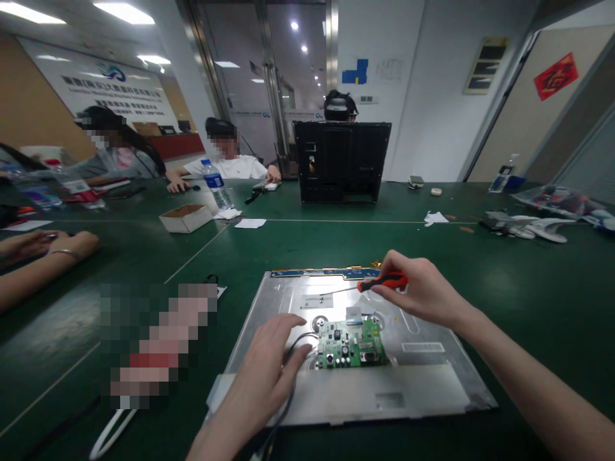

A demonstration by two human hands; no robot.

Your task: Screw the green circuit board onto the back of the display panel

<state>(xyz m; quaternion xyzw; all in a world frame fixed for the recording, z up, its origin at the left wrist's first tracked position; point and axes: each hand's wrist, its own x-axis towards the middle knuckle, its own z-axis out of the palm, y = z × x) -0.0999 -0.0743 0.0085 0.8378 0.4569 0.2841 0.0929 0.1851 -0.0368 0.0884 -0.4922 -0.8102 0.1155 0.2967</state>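
Note:
A silver metal monitor back panel lies flat on the green table in front of me. A small green circuit board sits on its middle. My left hand rests flat on the panel's left part, fingers stretched toward the board, with a dark cable running under them. My right hand hovers over the panel's far edge, closed on a red-handled screwdriver whose thin shaft points left.
A black monitor housing stands upright at the table's far side with a person behind it. Other people sit at far left, near a water bottle and a cardboard box. Another person's forearms rest at left. Parts lie at right.

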